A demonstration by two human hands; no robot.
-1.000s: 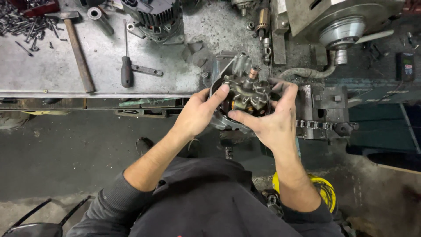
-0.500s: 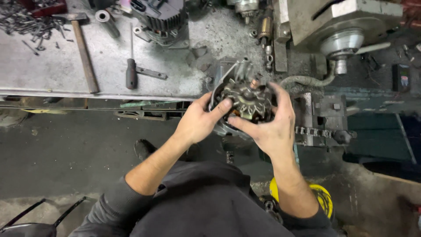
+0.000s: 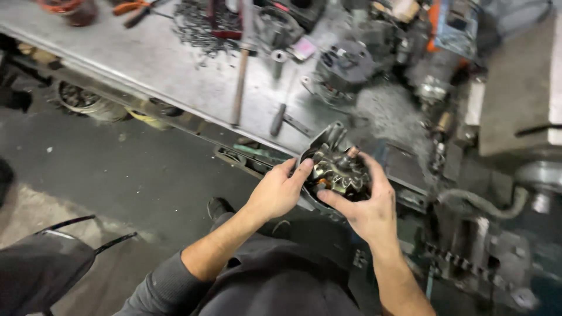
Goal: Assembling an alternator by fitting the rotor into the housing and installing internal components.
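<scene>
Grimy steel tabletop (image 3: 175, 64) runs across the far side of the workshop, littered with a hammer (image 3: 241, 64), a screwdriver (image 3: 278, 117) and a dark motor housing (image 3: 345, 64), with dark concrete floor (image 3: 117, 175) below me. I hold the motor part (image 3: 336, 172) just off the near edge of the tabletop, over my lap. My left hand (image 3: 275, 193) wraps its left rim, fingers (image 3: 301, 172) curled and pressed on the metal; my right hand (image 3: 369, 205) cups the right side and underside, thumb laid across the near face. It looks like cast metal with copper windings inside, so I judge it heavy, rigid and probably greasy. The outer casing is the safe place to grip; the copper wire and thin tabs in the middle look easy to bend, so I keep my fingers off them.
</scene>
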